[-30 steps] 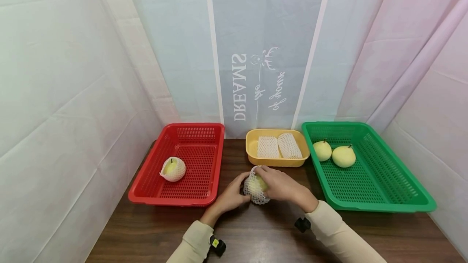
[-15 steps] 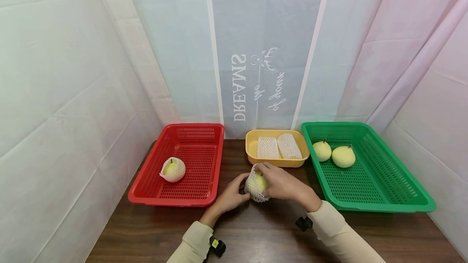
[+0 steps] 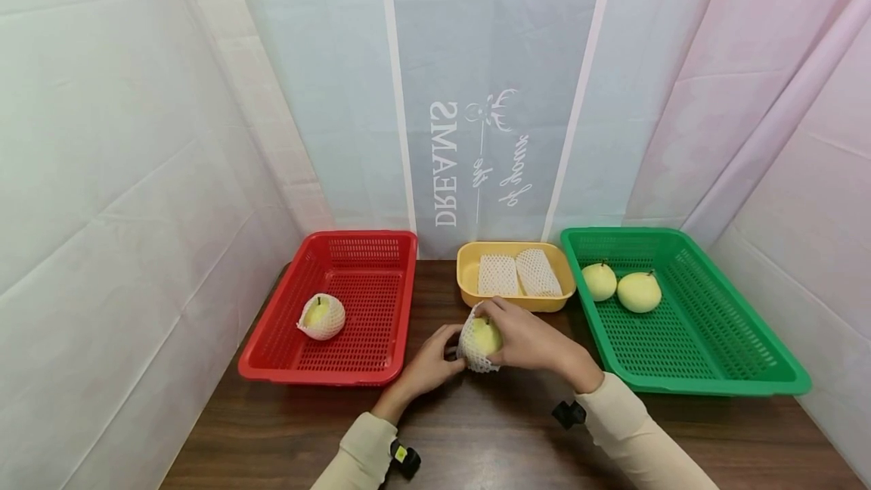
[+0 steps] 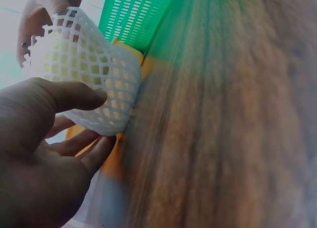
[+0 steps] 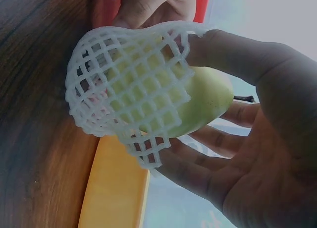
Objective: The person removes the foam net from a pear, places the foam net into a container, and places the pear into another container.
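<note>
A pale yellow-green pear (image 3: pixel 487 336) sits partly inside a white foam net sleeve (image 3: pixel 470 352) over the middle of the table. My left hand (image 3: pixel 432 361) holds the sleeve from the left, its thumb across the mesh in the left wrist view. From the right, my right hand (image 3: pixel 529 336) grips pear and sleeve, thumb and fingers on opposite sides near the sleeve's mouth. In the right wrist view the bare stem end of the pear (image 5: pixel 212 96) pokes out toward that palm, and the closed end of the mesh (image 5: pixel 86 89) bulges loosely past the fruit.
At the left, a red basket (image 3: pixel 408 308) holds one netted pear (image 3: pixel 323 316). A yellow tray (image 3: pixel 469 295) behind the hands contains two folded foam nets (image 3: pixel 498 274). Two bare pears (image 3: pixel 640 292) lie in the green basket (image 3: pixel 708 384) on the right.
Both hands have shifted slightly away from the body with the pear and sleeve. The pear now shows more of its top, with the stem facing up in the head view.
</note>
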Tool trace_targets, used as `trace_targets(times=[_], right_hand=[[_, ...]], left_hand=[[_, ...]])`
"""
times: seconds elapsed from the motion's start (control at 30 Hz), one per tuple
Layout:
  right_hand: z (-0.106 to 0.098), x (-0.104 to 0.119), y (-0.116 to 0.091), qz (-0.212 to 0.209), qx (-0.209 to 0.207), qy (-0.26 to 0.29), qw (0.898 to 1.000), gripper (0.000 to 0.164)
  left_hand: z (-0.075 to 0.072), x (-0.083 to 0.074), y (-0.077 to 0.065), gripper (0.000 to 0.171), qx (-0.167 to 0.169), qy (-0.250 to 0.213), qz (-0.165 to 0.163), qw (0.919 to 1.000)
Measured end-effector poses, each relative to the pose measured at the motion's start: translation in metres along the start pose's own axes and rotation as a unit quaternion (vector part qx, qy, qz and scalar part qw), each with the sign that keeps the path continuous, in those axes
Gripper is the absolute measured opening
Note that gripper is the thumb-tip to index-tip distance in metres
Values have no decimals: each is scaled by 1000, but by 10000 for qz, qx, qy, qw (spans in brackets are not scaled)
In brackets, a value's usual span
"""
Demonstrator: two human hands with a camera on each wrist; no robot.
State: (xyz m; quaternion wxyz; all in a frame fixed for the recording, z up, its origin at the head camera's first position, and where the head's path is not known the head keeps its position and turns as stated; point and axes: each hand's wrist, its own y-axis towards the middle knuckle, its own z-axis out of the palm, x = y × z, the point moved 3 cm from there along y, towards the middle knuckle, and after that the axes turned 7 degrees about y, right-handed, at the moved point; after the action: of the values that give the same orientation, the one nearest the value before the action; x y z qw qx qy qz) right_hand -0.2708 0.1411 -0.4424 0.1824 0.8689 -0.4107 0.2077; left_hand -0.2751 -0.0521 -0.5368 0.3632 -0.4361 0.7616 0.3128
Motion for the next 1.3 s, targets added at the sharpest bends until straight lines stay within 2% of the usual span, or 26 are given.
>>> trace_targets(times=[0.23,0.4,0.57,0.73,1.03,1.3], right_hand=[[-4,1,-1,127,8,-12,9999,63],[-5,0,-1,21,-53,18,10000,63],[-6,0,0,-74,-80,8,9999,64],[-9,0,-1,-141,-101,-48,9998,66],[-14,2,0,-294,-89,-26,9995,65],[-20,3,2,-162,-41,89,9998,65]], left_hand=[[0,0,1,48,-174,218,-6,9996],[-1,0,1,35,-289,299,-116,9991],[-1,0,1,21,-362,263,-94,9990],[-3,0,2,13,-568,653,25,9962],[-4,0,2,12,-624,778,98,9950],[-4,0,3,15,-562,700,-39,9960]])
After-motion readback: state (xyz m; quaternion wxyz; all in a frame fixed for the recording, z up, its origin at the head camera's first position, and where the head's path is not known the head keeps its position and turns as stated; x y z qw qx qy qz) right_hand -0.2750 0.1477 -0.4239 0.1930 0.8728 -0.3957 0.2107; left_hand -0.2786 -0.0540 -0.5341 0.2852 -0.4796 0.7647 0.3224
